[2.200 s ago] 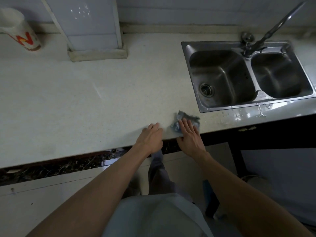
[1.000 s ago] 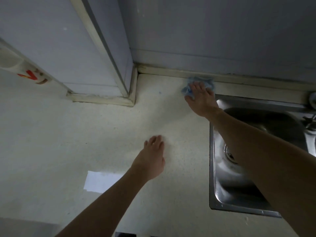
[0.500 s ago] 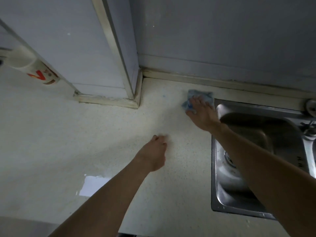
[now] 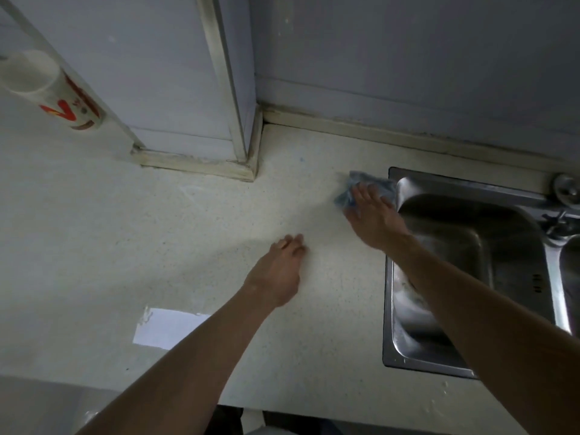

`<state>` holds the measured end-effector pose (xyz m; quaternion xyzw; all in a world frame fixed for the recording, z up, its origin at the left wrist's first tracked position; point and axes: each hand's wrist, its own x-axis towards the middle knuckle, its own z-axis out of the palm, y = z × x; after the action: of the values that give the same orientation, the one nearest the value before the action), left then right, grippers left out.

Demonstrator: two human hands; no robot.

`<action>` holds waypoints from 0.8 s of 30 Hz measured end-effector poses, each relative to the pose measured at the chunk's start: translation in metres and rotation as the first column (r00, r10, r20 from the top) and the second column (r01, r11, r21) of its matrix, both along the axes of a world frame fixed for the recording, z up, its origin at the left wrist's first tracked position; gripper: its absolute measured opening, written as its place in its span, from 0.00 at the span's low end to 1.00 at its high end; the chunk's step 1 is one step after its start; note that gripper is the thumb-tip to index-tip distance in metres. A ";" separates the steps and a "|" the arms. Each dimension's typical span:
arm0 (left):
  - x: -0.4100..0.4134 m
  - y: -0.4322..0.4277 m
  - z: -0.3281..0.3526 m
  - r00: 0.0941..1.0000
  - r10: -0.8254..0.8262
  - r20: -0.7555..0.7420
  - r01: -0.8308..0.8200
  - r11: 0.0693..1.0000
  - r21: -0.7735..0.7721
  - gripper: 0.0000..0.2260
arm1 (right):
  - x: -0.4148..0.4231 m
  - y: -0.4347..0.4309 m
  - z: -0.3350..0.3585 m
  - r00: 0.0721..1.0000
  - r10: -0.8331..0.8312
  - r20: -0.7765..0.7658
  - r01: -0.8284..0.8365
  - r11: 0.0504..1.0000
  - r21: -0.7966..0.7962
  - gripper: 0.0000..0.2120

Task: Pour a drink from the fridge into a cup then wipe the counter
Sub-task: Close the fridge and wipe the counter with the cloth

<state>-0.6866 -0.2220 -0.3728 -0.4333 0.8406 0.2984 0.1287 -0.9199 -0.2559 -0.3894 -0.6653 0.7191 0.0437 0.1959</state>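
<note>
A crumpled blue cloth (image 4: 381, 185) lies on the pale speckled counter (image 4: 188, 246), right beside the sink's left rim. My right hand (image 4: 372, 215) presses flat on it with straight fingers, which cover most of the cloth. My left hand (image 4: 279, 271) rests on the counter at mid depth, its fingers slightly bent and holding nothing. A white paper cup (image 4: 47, 89) with red print stands at the far left, partly hidden behind a wall column.
A steel double sink (image 4: 470, 277) with a tap fitting (image 4: 565, 189) fills the right side. A tiled column (image 4: 194, 105) juts onto the counter at the back. A bright patch of light (image 4: 169, 328) lies near the front edge.
My right hand has drawn the cloth back from the wall toward me along the sink's left rim. My left hand stays in place, fingers a little more curled than a second ago.
</note>
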 end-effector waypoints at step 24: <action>-0.004 0.002 0.002 0.998 0.062 0.000 -0.062 0.996 0.067 0.29 | 0.108 -0.153 -0.005 0.999 -0.036 -0.028 0.037 0.998 0.040 0.36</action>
<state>-0.6902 -0.2202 -0.3705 -0.4543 0.8165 0.3304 0.1332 -0.8117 -0.4092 -0.3944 -0.6471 0.7328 0.0640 0.2004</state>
